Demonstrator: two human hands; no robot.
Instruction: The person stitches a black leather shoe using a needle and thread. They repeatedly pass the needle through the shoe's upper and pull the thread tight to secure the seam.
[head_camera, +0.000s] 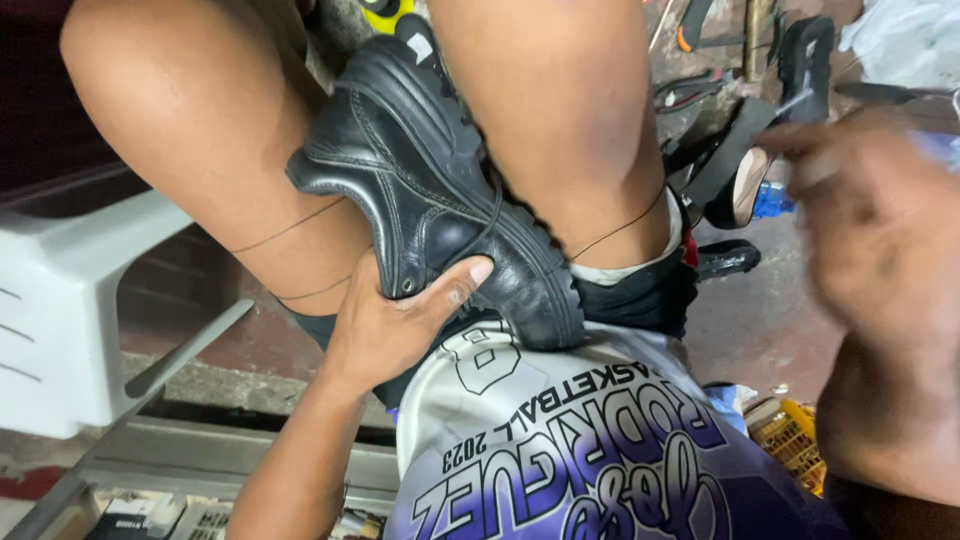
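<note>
A black leather shoe (430, 170) is wedged between my bare thighs, its sole toward my body. My left hand (395, 325) grips it from below, with the thumb pressed on the side near the sole edge. A thin dark thread (290, 230) runs from the shoe across my left thigh, and another stretch of thread (620, 228) crosses the right thigh. My right hand (880, 230) is raised at the right and heavily blurred. Its fingertips look pinched together near a thin pale sliver. The blur hides what it holds.
A white plastic chair (60, 300) stands at the left. Black sandals and straps (735, 170) lie on the concrete floor at the upper right, with hand tools (700, 30) beyond them. A yellow crate (795, 440) sits at the lower right. My white and purple jersey (560, 440) fills the bottom.
</note>
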